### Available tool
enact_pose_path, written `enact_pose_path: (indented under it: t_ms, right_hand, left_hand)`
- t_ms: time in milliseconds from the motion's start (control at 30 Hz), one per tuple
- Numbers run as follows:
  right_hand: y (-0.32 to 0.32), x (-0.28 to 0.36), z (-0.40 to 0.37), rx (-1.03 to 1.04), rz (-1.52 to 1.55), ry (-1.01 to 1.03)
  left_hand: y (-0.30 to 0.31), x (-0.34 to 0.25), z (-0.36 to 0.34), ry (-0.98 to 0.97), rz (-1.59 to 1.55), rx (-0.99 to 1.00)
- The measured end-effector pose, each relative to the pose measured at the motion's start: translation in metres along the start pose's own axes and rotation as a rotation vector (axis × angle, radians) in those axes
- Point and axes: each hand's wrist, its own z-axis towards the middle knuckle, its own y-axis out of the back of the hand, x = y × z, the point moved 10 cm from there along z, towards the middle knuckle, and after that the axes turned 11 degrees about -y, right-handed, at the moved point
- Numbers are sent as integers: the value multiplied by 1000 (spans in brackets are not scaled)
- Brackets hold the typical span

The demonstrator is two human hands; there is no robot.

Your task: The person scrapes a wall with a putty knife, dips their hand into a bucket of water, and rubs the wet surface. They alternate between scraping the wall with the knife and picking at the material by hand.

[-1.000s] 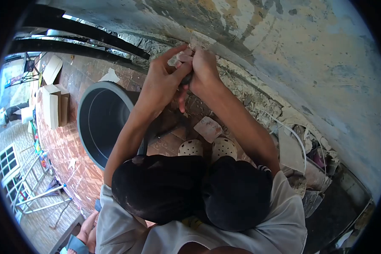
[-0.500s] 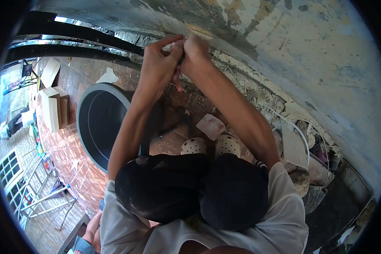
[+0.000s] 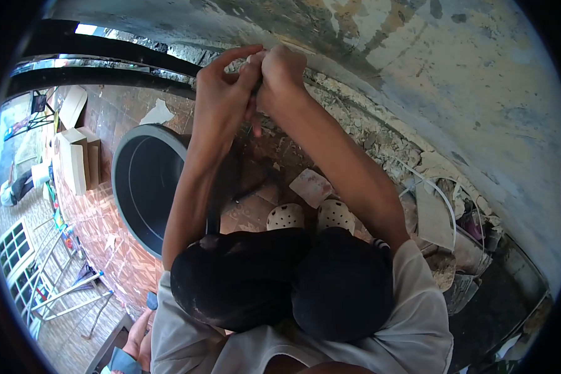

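Observation:
My two hands meet near the foot of the damaged wall [image 3: 467, 93], beyond my knees. My left hand [image 3: 223, 84] has its thumb drawn in against the other hand, with the index finger reaching over the top. Closed in a fist, my right hand [image 3: 283, 70] presses up to the left fingertips. A small dark bit shows between the palms, but what they grip is hidden. Just beyond the hands runs a strip of broken plaster and rubble [image 3: 336, 100] along the wall base. Dark bars [image 3: 131, 53] extend left from beside my left hand.
A large grey tub [image 3: 148, 187] stands left of my left forearm. A broken tile piece [image 3: 311, 187] lies before my perforated shoes [image 3: 285, 216]. Debris with a white cable [image 3: 439, 193] lies right. Cardboard [image 3: 75, 162] and metal frames [image 3: 62, 293] are far left; another person's leg [image 3: 137, 336] shows lower left.
Both hands have shifted a little to the left and slightly farther up in view, staying together. The tub and rubble stay where they were.

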Motion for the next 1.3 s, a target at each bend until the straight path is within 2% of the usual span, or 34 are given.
enact_pose_path:
  t_ms: [33, 133, 267, 367, 500, 600, 800, 900, 1000, 1100, 1200, 1300]
  right_hand:
    - [0, 1, 7, -20, 19, 8]
    - [2, 7, -8, 197, 163, 177]
    - [15, -1, 5, -63, 98, 100]
    - [15, 0, 10, 24, 174, 176]
    - [20, 6, -27, 129, 138, 247]
    - [12, 7, -7, 176, 231, 261]
    - [19, 1, -22, 68, 71, 157]
    - [18, 3, -26, 238, 218, 176]
    - [18, 3, -11, 149, 120, 153]
    - [7, 12, -9, 337, 134, 316]
    - [19, 0, -6, 122, 71, 137]
    - [17, 0, -13, 172, 139, 177]
  left_hand:
    - [-1, 1, 4, -16, -28, 5]
    - [-13, -17, -19, 23, 42, 57]
    - [-7, -11, -11, -7, 0, 25]
    - [-9, -6, -15, -34, -6, 63]
    - [-19, -14, -28, -37, 16, 81]
    - [-14, -19, -25, -59, 28, 54]
    - [-16, -18, -32, -83, -3, 60]
    - [-18, -25, -32, -118, 14, 44]
    - [-20, -20, -33, -125, 34, 49]
    - [-15, -25, -26, -164, 54, 47]
    - [-20, -12, -39, -134, 91, 57]
    - [-15, -14, -32, -124, 48, 39]
